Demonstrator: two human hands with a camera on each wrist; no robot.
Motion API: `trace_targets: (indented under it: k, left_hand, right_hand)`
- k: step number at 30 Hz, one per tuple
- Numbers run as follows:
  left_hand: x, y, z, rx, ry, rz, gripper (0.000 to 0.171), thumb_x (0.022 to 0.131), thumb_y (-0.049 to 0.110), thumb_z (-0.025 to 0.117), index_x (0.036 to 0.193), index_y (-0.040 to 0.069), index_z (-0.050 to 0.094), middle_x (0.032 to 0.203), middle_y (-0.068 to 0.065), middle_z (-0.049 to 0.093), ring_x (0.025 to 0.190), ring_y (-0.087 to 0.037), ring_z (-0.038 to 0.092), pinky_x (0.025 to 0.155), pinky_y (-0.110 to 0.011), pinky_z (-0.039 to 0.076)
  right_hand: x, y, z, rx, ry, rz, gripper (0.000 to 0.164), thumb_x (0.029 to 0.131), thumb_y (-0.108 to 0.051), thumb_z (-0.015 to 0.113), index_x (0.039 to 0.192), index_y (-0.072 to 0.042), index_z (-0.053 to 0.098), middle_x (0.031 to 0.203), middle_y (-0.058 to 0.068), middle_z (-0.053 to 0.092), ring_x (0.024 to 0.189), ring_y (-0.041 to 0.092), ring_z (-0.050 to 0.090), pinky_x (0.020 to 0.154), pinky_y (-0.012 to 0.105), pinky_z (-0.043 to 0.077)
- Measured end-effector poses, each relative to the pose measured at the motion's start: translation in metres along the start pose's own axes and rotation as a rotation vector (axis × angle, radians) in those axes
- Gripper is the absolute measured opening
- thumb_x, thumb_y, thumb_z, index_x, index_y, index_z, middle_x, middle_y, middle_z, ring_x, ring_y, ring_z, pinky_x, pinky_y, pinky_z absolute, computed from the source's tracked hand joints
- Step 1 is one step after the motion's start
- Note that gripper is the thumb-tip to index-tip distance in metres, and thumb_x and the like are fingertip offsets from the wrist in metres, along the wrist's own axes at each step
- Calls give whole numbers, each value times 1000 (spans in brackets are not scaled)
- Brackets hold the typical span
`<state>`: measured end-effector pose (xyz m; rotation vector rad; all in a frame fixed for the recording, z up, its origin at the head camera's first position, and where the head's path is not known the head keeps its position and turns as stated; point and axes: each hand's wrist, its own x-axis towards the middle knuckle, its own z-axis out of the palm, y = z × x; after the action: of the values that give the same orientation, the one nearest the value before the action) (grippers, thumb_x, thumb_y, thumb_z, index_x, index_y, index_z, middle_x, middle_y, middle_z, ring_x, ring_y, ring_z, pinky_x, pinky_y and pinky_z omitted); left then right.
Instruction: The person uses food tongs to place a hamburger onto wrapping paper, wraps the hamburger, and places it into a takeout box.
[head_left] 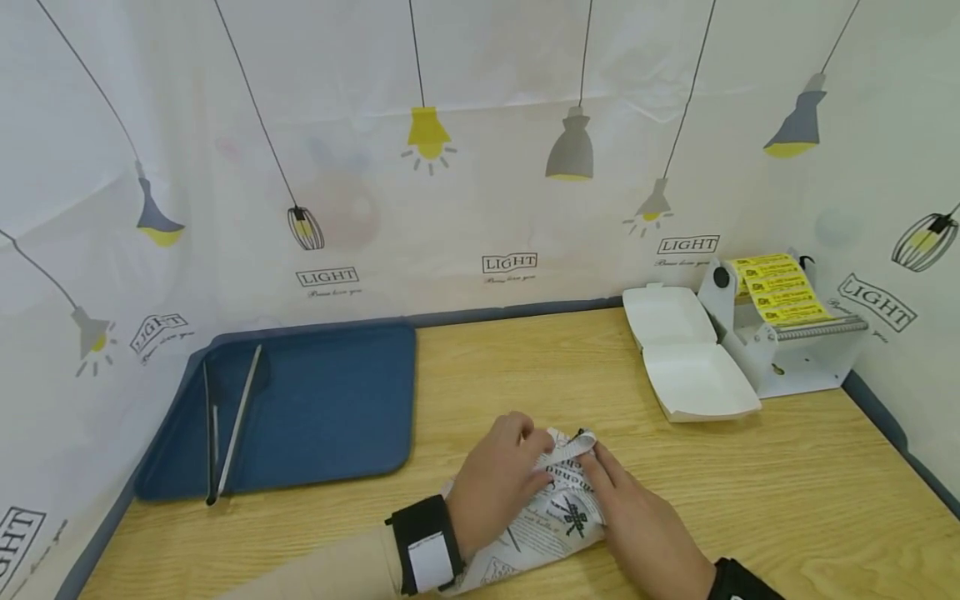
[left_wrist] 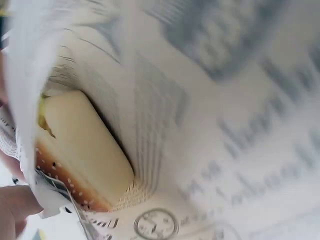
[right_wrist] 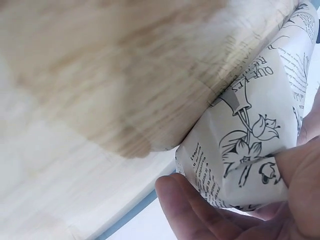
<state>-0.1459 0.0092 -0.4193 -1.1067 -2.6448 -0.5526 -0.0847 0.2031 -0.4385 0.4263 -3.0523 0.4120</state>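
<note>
On the near part of the table lies a food parcel in printed wrapping paper (head_left: 543,533). My left hand (head_left: 497,479) pinches a folded strip of the paper near its far end. At the parcel's right side, my right hand (head_left: 651,525) holds the paper, its fingertips by the fold. The left wrist view looks into the paper's open end, where a sesame-topped bun (left_wrist: 90,150) sits with a bit of green filling. In the right wrist view, the right fingers (right_wrist: 175,200) curl around a corner of the flower-printed wrapping paper (right_wrist: 245,130).
A blue tray (head_left: 337,408) at the left carries metal tongs (head_left: 242,417). At the back right stand an open white takeout box (head_left: 697,375) and a label dispenser (head_left: 806,358) with a roll of yellow stickers (head_left: 783,292). A printed cloth (head_left: 480,208) hangs behind the wooden table (head_left: 510,367).
</note>
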Motion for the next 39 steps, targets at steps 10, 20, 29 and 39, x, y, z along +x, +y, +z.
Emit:
trace_targets:
  k: [10, 20, 29, 39]
  left_hand:
    - [-7, -1, -6, 48, -162, 186, 46, 87, 38, 65, 127, 17, 55, 114, 3, 54, 90, -5, 54, 72, -16, 46]
    - [-7, -3, -5, 142, -147, 189, 30, 81, 39, 71, 104, 22, 64, 107, 4, 54, 86, -2, 54, 67, -11, 47]
    - [-4, -7, -8, 133, -184, 185, 33, 81, 42, 68, 107, 22, 66, 107, 6, 55, 88, 0, 55, 71, -10, 47]
    - [-4, -11, -7, 134, -199, 205, 37, 80, 41, 68, 112, 23, 66, 110, 7, 56, 97, -2, 55, 76, -11, 48]
  right_hand:
    - [-1, 2, -8, 33, 107, 88, 57, 74, -13, 79, 120, -5, 48, 112, 10, 57, 84, 18, 63, 61, 34, 52]
    - [-6, 13, -16, 119, -15, 132, 39, 76, -29, 77, 103, -19, 50, 71, -13, 51, 51, 0, 41, 48, 21, 36]
    - [-12, 12, -18, -17, 15, 40, 34, 78, -31, 75, 96, -19, 48, 65, -14, 46, 49, 2, 37, 44, 20, 31]
    - [-19, 23, -17, -145, 372, -480, 58, 101, -30, 5, 78, -13, 55, 73, -6, 50, 53, 1, 38, 43, 15, 31]
